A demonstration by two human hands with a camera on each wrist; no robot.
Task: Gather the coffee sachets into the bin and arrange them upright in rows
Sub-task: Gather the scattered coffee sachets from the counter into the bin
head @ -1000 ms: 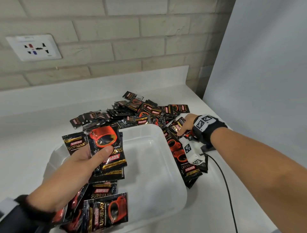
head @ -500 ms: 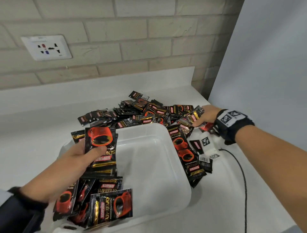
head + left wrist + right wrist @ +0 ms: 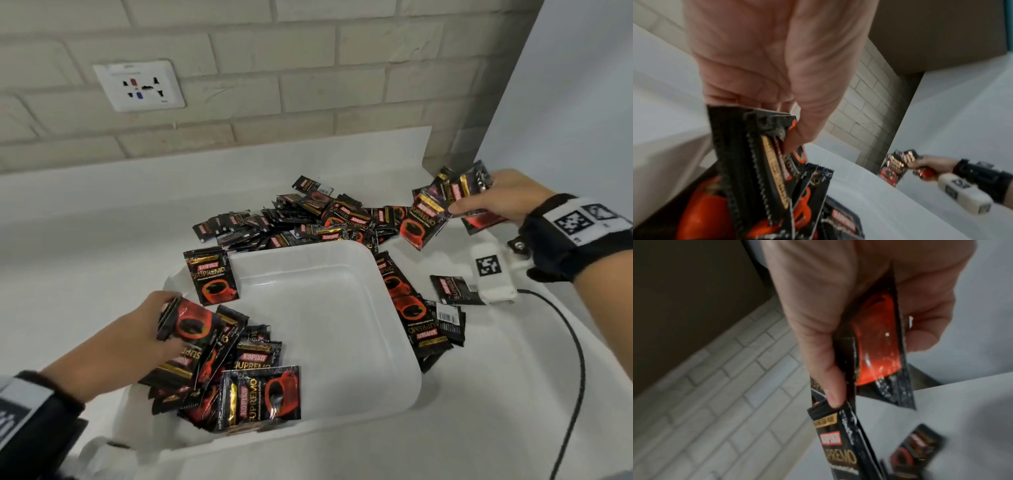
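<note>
Roughly a small share of the work looks done. At the left, the left hand (image 3: pixel 137 337) has its fingers (image 3: pixel 799 134) curled round a stack of sachets (image 3: pixel 191 329) at the left side of the white bin (image 3: pixel 342 308), where a dozen or so more sachets lie jumbled, one leaning near the far-left corner (image 3: pixel 211 275); no rows stand yet. Behind the bin, the main pile (image 3: pixel 291 222) covers the worktop (image 3: pixel 85 240), and a few strays lie along its right rim (image 3: pixel 416 318). Farthest right, the right hand (image 3: pixel 503 198) pinches a fanned bunch of sachets (image 3: pixel 442 202) held above the worktop, beside the pile.
</note>
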